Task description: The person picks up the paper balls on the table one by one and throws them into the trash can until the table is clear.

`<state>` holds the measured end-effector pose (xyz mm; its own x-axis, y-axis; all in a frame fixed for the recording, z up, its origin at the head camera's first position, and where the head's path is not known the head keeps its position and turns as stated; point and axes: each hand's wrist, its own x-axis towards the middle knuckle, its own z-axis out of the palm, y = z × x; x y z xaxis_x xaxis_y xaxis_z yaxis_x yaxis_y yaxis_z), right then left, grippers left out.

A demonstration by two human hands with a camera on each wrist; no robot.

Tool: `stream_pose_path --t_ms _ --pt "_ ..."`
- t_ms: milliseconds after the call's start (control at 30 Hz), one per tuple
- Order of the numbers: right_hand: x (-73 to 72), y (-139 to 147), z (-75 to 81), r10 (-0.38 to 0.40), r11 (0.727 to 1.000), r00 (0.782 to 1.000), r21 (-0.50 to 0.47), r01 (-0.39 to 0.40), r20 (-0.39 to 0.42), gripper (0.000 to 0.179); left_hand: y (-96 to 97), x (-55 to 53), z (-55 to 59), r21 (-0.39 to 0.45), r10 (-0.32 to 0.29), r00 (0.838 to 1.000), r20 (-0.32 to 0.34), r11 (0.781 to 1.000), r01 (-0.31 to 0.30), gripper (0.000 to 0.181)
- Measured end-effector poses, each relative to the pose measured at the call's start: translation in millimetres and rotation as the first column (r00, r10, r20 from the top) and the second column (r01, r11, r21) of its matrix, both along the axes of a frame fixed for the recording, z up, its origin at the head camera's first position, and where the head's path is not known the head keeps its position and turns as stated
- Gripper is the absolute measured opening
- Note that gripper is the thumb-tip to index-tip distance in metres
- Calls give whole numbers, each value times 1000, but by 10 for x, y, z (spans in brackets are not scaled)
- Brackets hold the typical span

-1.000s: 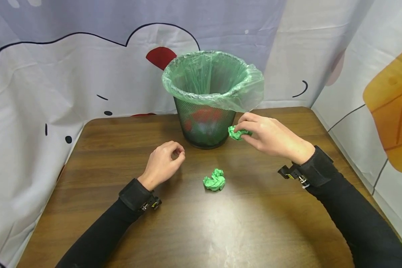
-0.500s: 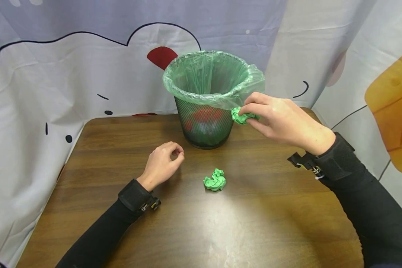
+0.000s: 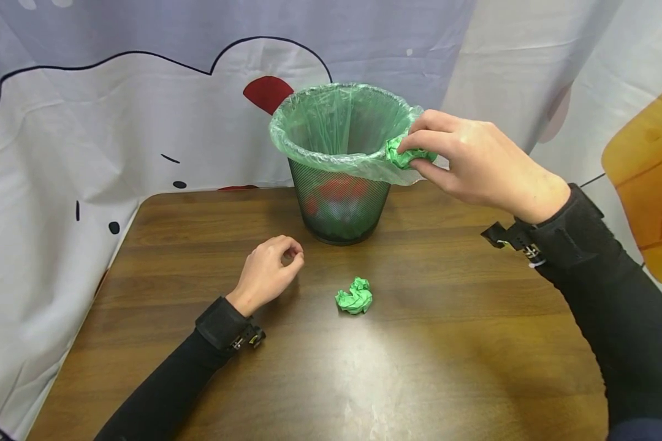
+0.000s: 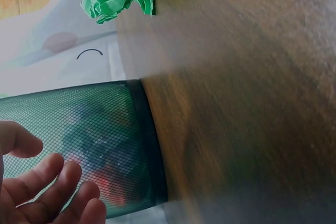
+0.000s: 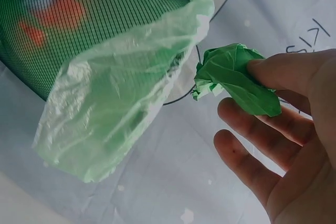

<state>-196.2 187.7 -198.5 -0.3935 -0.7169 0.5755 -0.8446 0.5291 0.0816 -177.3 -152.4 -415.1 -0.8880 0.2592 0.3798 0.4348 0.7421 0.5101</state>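
My right hand (image 3: 474,156) pinches a crumpled ball of green paper (image 5: 233,77) between thumb and fingers, up at the right side of the bin's rim in the head view. The black mesh wastebasket (image 3: 339,205) stands at the back of the table, lined with a thin green plastic bag (image 3: 331,160) folded over its rim. Some of the bag's loose edge hangs out on the right. A second green paper ball (image 3: 354,296) lies on the table in front of the bin. To its left, my left hand (image 3: 267,272) rests with loosely curled fingers, holding nothing.
The brown wooden table (image 3: 243,380) carries everything. Patterned fabric (image 3: 88,135) hangs along its back and sides, close behind the bin. Red and pale things (image 4: 107,174) show dimly through the mesh low in the basket.
My right hand has risen with its paper ball from beside the bin's lower wall to the rim. The left hand and the paper ball on the table have stayed put.
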Motion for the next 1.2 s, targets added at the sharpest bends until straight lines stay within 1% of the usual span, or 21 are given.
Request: stream_pose_path --t_ms 133,300,567,700,867,1000,1200 --pt "-77 -12 76 -10 1000 1000 3 10 11 18 3 2 -17 7 -6 1000 4 1000 6 9" --pt "-172 -30 184 -35 999 999 32 34 13 16 2 2 -13 1 -2 1000 7 1000 2 9" --pt "-277 -53 352 -100 994 995 49 99 29 18 3 7 -9 -2 -4 999 48 1000 4 10" --pt "-330 -74 411 -121 991 992 60 118 47 19 4 16 -18 -2 -6 998 55 1000 6 10" --pt "-424 -130 438 -132 990 989 65 128 71 18 4 3 -9 -5 -12 999 43 1000 12 9" --pt "-511 -185 426 -147 987 986 86 139 85 18 7 0 -7 -11 -16 999 42 1000 16 9" --pt "-642 -261 400 -187 978 973 119 171 135 22 -14 8 -5 -19 -9 999 44 1000 10 9"
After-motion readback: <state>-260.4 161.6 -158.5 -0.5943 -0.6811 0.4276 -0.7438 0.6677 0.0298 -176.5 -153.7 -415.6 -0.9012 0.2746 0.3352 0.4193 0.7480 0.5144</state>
